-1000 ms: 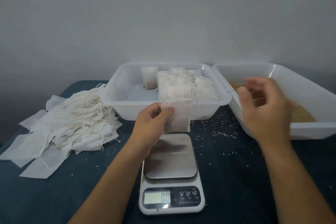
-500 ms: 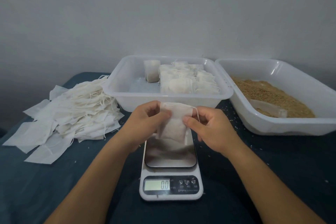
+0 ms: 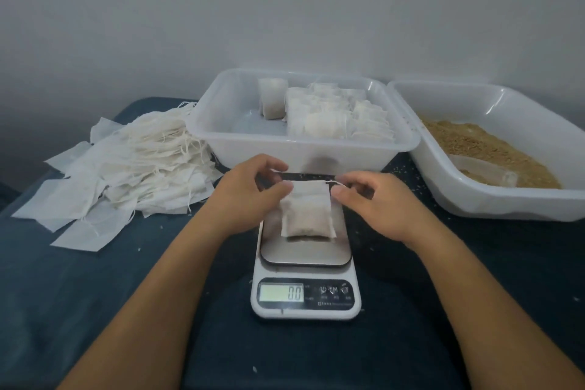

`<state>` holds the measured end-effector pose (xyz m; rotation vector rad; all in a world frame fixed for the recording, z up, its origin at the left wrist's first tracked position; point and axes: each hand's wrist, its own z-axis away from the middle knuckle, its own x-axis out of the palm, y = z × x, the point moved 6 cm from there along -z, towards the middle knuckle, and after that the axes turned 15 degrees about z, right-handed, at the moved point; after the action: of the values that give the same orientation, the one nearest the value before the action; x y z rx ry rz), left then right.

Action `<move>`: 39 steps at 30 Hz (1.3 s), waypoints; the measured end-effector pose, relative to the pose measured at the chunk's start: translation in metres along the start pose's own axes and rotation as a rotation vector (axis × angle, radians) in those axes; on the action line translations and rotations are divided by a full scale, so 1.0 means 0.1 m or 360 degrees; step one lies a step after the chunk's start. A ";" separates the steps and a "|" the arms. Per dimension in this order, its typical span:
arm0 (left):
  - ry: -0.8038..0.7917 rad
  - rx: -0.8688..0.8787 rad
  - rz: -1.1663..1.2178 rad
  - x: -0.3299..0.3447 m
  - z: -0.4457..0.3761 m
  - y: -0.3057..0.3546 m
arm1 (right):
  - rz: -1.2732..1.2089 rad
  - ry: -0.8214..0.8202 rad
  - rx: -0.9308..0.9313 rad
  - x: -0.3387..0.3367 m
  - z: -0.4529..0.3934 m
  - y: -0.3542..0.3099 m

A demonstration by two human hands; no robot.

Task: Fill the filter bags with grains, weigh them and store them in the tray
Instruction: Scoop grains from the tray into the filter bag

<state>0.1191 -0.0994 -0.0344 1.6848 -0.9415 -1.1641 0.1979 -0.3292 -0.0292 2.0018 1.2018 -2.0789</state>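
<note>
Both hands work at the top of one filled filter bag [image 3: 307, 212]: left hand [image 3: 250, 196] pinches its upper left corner, right hand [image 3: 376, 203] pinches the drawstring at the upper right. Bag hangs just over the scale [image 3: 305, 266] platform; contact not clear. Scale display reads 0.0. Behind the scale, tray [image 3: 221, 142] holding filled bags. Right of the scale, tray of grains [image 3: 493, 149]. Left of the scale, heap of empty bags [image 3: 126, 168] on the desk [image 3: 95, 294].
</note>
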 end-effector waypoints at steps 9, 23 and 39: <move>0.0617 -0.0245 0.0287 -0.29 -0.10 -0.24 | -0.0033 0.0398 0.0374 -0.07 -0.16 0.49; 0.0698 -0.0319 0.0242 -0.35 -0.18 -0.35 | -0.0054 0.0301 0.0349 0.09 -0.20 0.52; 0.0578 -0.0229 0.0225 -0.21 -0.17 -0.23 | 0.0042 0.0304 -0.0289 0.10 -0.15 -0.20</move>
<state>0.1322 -0.0680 -0.0456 1.6144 -0.7178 -0.7785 0.1990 -0.3025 -0.0260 2.1553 1.3302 -1.7282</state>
